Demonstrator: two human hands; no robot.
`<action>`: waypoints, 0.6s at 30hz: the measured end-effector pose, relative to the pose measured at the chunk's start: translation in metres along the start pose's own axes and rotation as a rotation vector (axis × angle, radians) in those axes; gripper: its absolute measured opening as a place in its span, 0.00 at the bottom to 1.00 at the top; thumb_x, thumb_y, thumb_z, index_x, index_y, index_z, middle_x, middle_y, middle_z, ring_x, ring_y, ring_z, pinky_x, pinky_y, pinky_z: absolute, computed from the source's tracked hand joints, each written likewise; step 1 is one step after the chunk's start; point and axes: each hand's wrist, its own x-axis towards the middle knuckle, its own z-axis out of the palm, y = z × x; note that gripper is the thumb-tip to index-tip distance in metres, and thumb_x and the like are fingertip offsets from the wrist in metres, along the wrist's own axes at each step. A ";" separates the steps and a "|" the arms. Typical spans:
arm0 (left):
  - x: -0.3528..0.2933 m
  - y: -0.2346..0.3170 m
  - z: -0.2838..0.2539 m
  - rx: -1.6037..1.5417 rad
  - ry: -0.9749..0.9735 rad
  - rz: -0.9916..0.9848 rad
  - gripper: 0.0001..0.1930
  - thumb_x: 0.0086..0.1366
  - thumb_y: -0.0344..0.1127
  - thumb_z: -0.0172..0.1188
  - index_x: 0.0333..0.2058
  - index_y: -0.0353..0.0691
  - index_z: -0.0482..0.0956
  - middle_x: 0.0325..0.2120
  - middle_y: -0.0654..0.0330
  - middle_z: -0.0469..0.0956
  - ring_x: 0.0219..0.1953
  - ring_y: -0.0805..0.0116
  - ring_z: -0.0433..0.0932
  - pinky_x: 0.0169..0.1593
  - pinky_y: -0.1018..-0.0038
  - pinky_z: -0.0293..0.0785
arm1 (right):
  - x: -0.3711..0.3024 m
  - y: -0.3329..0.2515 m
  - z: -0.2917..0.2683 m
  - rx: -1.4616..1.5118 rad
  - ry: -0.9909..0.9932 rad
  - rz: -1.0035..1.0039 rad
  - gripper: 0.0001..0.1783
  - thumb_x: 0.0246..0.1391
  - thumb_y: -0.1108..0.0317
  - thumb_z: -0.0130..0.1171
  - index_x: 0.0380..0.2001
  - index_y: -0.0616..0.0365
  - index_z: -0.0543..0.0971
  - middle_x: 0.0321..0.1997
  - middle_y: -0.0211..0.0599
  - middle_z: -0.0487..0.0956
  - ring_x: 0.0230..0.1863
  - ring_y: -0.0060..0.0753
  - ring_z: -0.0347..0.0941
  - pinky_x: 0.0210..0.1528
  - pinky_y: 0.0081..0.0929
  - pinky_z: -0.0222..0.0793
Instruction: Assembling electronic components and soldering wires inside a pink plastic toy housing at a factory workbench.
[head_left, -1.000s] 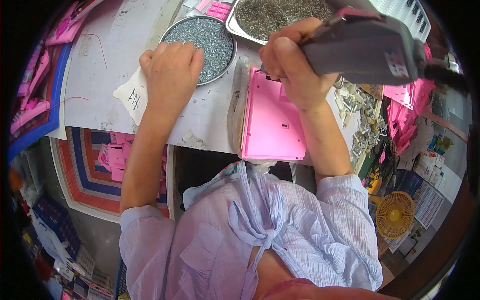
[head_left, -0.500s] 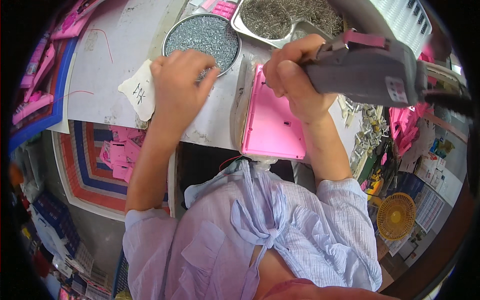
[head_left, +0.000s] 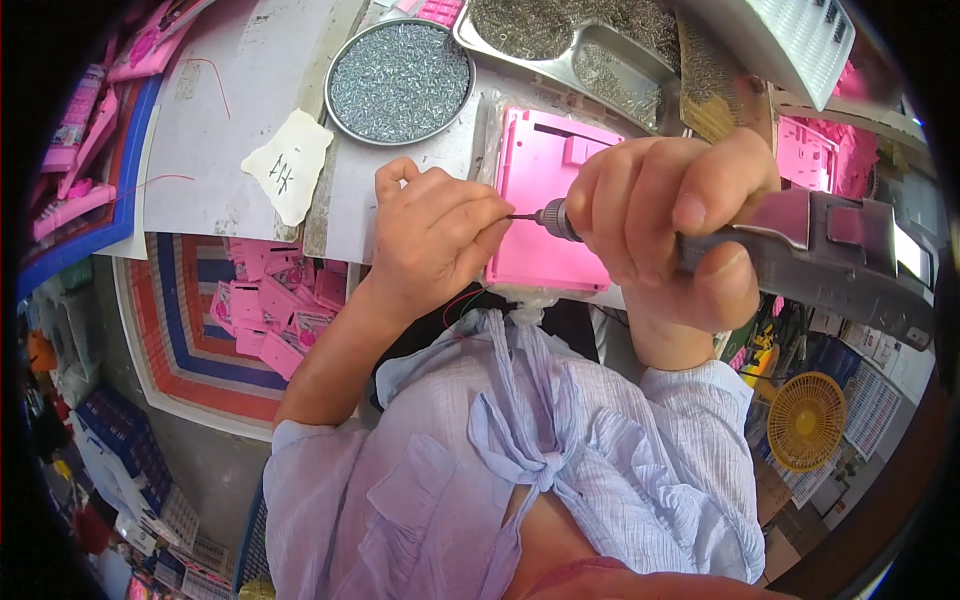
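Note:
My right hand (head_left: pixel 680 215) is wrapped around a dark grey electric screwdriver (head_left: pixel 835 265), held sideways with its thin bit pointing left. At the bit's tip, the thumb and fingers of my left hand (head_left: pixel 435 235) are pinched together; whatever lies between them is too small or hidden to make out. Both hands are above a flat pink plastic panel (head_left: pixel 545 250), which rests on clear plastic wrapping at the table's front edge. Beyond my left hand stands a round metal bowl (head_left: pixel 328 95) full of small silver screws.
A metal tray (head_left: pixel 560 72) of small metal parts sits at the back. Left of the panel lies a torn paper label (head_left: pixel 290 165). Pink pieces (head_left: pixel 265 310) fill a striped container (head_left: pixel 165 345) at lower left. A yellow basket (head_left: pixel 805 420) is at far right.
My left hand has left the screw bowl and come right and nearer, to the screwdriver's tip. My right hand has brought the screwdriver nearer and turned it, so the bit now shows.

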 end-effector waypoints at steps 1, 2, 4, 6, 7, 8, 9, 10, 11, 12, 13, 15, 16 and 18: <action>-0.001 0.001 0.000 -0.004 -0.004 0.003 0.12 0.52 0.32 0.74 0.36 0.47 0.83 0.33 0.69 0.83 0.28 0.70 0.74 0.43 0.66 0.56 | -0.002 -0.001 0.000 0.008 0.001 0.007 0.15 0.65 0.52 0.59 0.42 0.50 0.72 0.18 0.22 0.70 0.17 0.22 0.65 0.23 0.27 0.63; -0.002 0.002 -0.001 0.015 -0.008 0.018 0.12 0.52 0.32 0.74 0.36 0.47 0.83 0.33 0.69 0.83 0.28 0.70 0.74 0.43 0.65 0.57 | -0.004 -0.001 0.002 0.009 0.015 0.018 0.15 0.65 0.53 0.60 0.42 0.51 0.72 0.18 0.23 0.70 0.17 0.22 0.65 0.23 0.27 0.63; -0.006 0.005 -0.003 0.052 -0.013 0.049 0.12 0.53 0.31 0.74 0.36 0.47 0.83 0.33 0.69 0.83 0.28 0.70 0.75 0.43 0.65 0.57 | -0.009 -0.001 0.009 0.005 0.054 0.042 0.15 0.64 0.54 0.61 0.41 0.51 0.71 0.18 0.23 0.70 0.16 0.23 0.64 0.23 0.27 0.63; -0.008 0.006 -0.007 -0.022 -0.072 0.051 0.10 0.54 0.28 0.72 0.35 0.44 0.83 0.32 0.66 0.83 0.27 0.67 0.74 0.41 0.64 0.59 | -0.015 0.002 0.014 0.001 0.086 0.053 0.15 0.64 0.55 0.61 0.41 0.52 0.71 0.17 0.25 0.70 0.16 0.22 0.64 0.23 0.28 0.62; -0.008 0.005 -0.009 -0.062 -0.100 0.054 0.09 0.55 0.27 0.71 0.35 0.43 0.83 0.31 0.64 0.83 0.27 0.65 0.74 0.40 0.63 0.61 | -0.018 0.005 0.014 0.002 0.092 0.050 0.14 0.64 0.56 0.61 0.40 0.53 0.71 0.17 0.25 0.69 0.16 0.22 0.63 0.22 0.28 0.62; -0.010 0.002 -0.014 -0.030 -0.037 0.002 0.07 0.56 0.27 0.70 0.33 0.42 0.82 0.29 0.64 0.81 0.27 0.65 0.73 0.39 0.64 0.61 | -0.021 0.009 0.015 -0.013 0.094 0.049 0.14 0.64 0.57 0.61 0.40 0.53 0.71 0.17 0.26 0.69 0.16 0.22 0.63 0.22 0.28 0.62; -0.011 -0.003 -0.021 0.004 0.024 -0.048 0.06 0.57 0.26 0.69 0.32 0.42 0.81 0.28 0.64 0.80 0.26 0.64 0.73 0.38 0.64 0.62 | -0.025 0.013 0.016 -0.027 0.097 0.048 0.13 0.64 0.58 0.61 0.39 0.54 0.70 0.17 0.26 0.69 0.16 0.22 0.63 0.22 0.28 0.61; -0.012 -0.007 -0.026 0.037 0.084 -0.098 0.05 0.58 0.26 0.69 0.30 0.41 0.81 0.26 0.63 0.79 0.26 0.63 0.73 0.37 0.64 0.63 | -0.027 0.019 0.016 -0.057 0.097 0.049 0.13 0.64 0.59 0.61 0.39 0.54 0.70 0.18 0.27 0.69 0.16 0.22 0.62 0.21 0.28 0.61; -0.016 -0.007 -0.029 0.035 0.067 -0.162 0.06 0.58 0.28 0.69 0.28 0.42 0.79 0.24 0.63 0.77 0.25 0.63 0.73 0.37 0.63 0.63 | -0.028 0.022 0.014 -0.126 0.059 0.065 0.12 0.63 0.62 0.60 0.38 0.54 0.69 0.19 0.28 0.69 0.16 0.23 0.63 0.21 0.28 0.61; -0.021 -0.006 -0.032 0.039 0.055 -0.231 0.08 0.59 0.29 0.70 0.25 0.42 0.77 0.21 0.63 0.75 0.24 0.63 0.72 0.37 0.63 0.62 | -0.029 0.024 0.013 -0.191 0.014 0.081 0.11 0.63 0.65 0.60 0.37 0.55 0.69 0.19 0.29 0.69 0.17 0.23 0.63 0.21 0.28 0.61; -0.026 -0.005 -0.034 0.041 0.044 -0.300 0.11 0.59 0.31 0.70 0.23 0.42 0.75 0.19 0.63 0.74 0.24 0.62 0.72 0.37 0.62 0.62 | -0.029 0.027 0.013 -0.257 -0.030 0.092 0.10 0.63 0.67 0.60 0.36 0.55 0.68 0.20 0.29 0.70 0.17 0.24 0.64 0.21 0.27 0.61; -0.035 -0.005 -0.033 0.018 -0.044 -0.260 0.12 0.58 0.31 0.70 0.23 0.42 0.74 0.19 0.63 0.71 0.24 0.62 0.72 0.38 0.63 0.62 | -0.033 0.032 0.010 -0.573 -0.170 0.127 0.10 0.62 0.71 0.60 0.34 0.56 0.67 0.20 0.30 0.70 0.19 0.25 0.66 0.22 0.27 0.62; -0.038 -0.005 -0.034 0.007 -0.088 -0.241 0.12 0.58 0.31 0.70 0.23 0.42 0.73 0.19 0.63 0.70 0.24 0.61 0.71 0.38 0.63 0.62 | -0.034 0.032 0.009 -0.655 -0.211 0.145 0.11 0.61 0.72 0.61 0.34 0.56 0.67 0.20 0.31 0.70 0.19 0.25 0.66 0.22 0.27 0.63; -0.037 -0.001 -0.028 0.050 -0.071 -0.210 0.11 0.57 0.31 0.70 0.24 0.43 0.74 0.21 0.64 0.73 0.26 0.63 0.73 0.41 0.63 0.61 | -0.032 0.028 0.008 -0.748 -0.270 0.176 0.11 0.61 0.73 0.61 0.33 0.57 0.66 0.21 0.32 0.70 0.20 0.26 0.67 0.23 0.27 0.64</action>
